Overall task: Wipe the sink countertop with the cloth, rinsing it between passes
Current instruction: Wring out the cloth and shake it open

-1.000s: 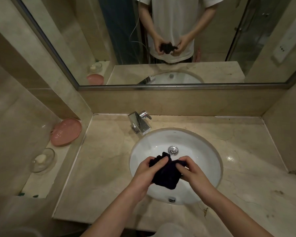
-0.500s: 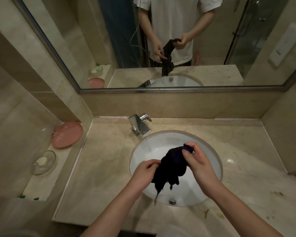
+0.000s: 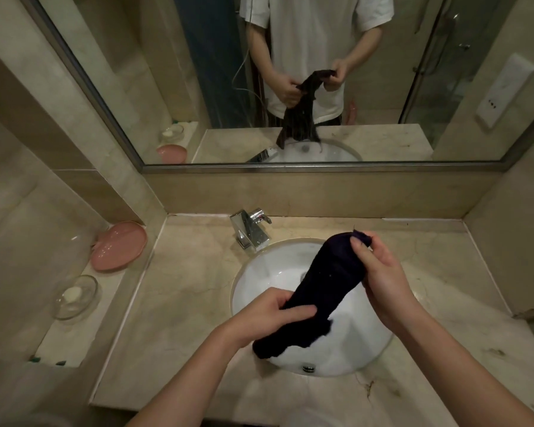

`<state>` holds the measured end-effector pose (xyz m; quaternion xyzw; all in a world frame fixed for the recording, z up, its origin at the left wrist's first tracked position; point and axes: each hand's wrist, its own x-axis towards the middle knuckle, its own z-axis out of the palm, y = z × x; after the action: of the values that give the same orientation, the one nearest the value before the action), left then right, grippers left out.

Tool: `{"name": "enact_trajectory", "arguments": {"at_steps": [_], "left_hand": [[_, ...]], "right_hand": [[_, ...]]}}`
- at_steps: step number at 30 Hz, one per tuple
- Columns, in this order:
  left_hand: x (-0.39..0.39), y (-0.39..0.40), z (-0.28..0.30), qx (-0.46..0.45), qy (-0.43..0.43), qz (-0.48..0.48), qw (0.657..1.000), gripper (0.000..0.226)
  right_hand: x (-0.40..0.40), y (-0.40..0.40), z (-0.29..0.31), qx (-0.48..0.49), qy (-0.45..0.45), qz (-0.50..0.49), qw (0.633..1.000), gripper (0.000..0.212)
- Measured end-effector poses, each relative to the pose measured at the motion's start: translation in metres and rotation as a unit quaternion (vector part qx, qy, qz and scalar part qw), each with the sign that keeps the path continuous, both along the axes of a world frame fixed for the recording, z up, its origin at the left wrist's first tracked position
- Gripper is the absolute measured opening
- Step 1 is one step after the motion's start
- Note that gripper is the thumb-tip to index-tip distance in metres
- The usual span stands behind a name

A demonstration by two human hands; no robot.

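A dark purple cloth (image 3: 324,288) hangs stretched above the white round sink basin (image 3: 269,272). My right hand (image 3: 379,272) pinches its top corner, raised over the basin's far right rim. My left hand (image 3: 269,315) grips the cloth lower down, over the basin's left side. The cloth's loose end dangles below my left hand toward the basin's front. The beige marble countertop (image 3: 182,291) surrounds the sink. The chrome faucet (image 3: 250,231) stands behind the basin, with no water visibly running.
A pink dish (image 3: 119,245) and a glass soap dish (image 3: 74,295) with a white soap sit on the lower ledge at left. A large mirror (image 3: 383,134) spans the back wall. Walls close in the counter at left and right.
The bunched cloth has been pulled out long: my right hand rose up and to the right with one corner, while my left hand stayed low, gripping the other part.
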<state>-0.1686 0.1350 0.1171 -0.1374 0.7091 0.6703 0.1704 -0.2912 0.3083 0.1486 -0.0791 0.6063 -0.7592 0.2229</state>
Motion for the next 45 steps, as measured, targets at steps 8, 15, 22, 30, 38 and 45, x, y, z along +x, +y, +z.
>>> {"name": "enact_trajectory", "arguments": {"at_steps": [8,15,22,30,38,45], "left_hand": [[-0.013,0.001,0.011,0.101,0.063,0.114,0.986,0.042],[-0.020,-0.010,0.011,0.072,0.059,0.131,0.987,0.039],[-0.019,-0.029,0.015,-0.010,-0.058,0.085,0.995,0.042],[-0.003,-0.038,0.002,0.087,-0.082,0.129,0.984,0.103],[-0.008,-0.043,0.009,-0.095,-0.005,0.060,0.994,0.120],[-0.011,-0.059,0.005,-0.396,-0.010,0.040,0.917,0.018]], "right_hand": [[0.017,0.009,-0.032,0.059,-0.116,0.115,0.985,0.100],[0.046,0.003,-0.036,0.064,-0.077,0.155,0.983,0.054],[0.033,0.006,-0.031,-0.026,-0.126,0.102,0.986,0.034],[0.017,0.018,-0.028,-0.024,-0.108,0.093,0.990,0.052],[0.020,0.024,-0.075,0.308,0.136,0.093,0.937,0.018],[0.003,0.037,-0.068,0.357,0.248,0.076,0.897,0.009]]}}
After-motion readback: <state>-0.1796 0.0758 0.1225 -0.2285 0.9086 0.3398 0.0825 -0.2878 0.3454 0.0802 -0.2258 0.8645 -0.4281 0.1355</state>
